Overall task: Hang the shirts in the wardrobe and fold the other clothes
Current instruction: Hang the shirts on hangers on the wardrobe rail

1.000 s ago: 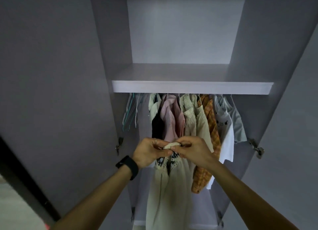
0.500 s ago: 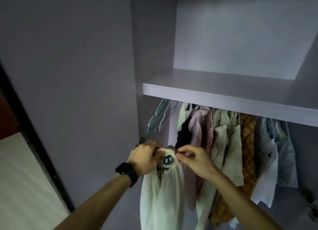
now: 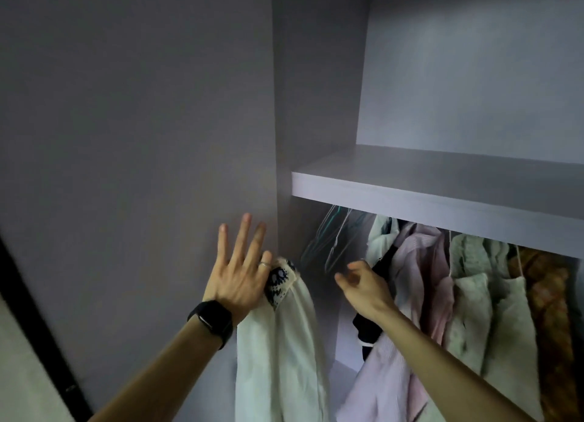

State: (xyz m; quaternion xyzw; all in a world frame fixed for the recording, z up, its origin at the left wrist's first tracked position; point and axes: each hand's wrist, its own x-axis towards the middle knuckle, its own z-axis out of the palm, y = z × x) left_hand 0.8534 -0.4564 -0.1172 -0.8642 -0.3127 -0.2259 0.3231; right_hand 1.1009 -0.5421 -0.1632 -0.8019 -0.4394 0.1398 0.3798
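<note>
Nearest the camera, two bare forearms reach up into the wardrobe. The left hand (image 3: pixel 238 278), with a black watch (image 3: pixel 212 322) on its wrist and a ring (image 3: pixel 264 264) on one finger, has its fingers spread wide and straight, its grip released; the edge of the palm touches the collar of a cream shirt (image 3: pixel 281 352), whose patterned dark-and-white neckline sits right against the hand. Whether the hand bears the shirt's weight cannot be told. The shirt hangs down from there, blurred, between the two arms. The right hand (image 3: pixel 363 284) is just beside it to the right, fingers loosely curled and grasping nothing, in front of a black garment (image 3: pixel 384 263). Behind it, empty wire hangers (image 3: pixel 335 241) dangle at the left end of the hanging space, next to a row of hung clothes: a pale pink shirt (image 3: pixel 417 263), a light green textured top (image 3: pixel 474 282) and an orange checked shirt (image 3: pixel 550 295). Above them runs a grey shelf (image 3: pixel 426 197), and the wardrobe side wall (image 3: pixel 142 137) stands to the left.
</note>
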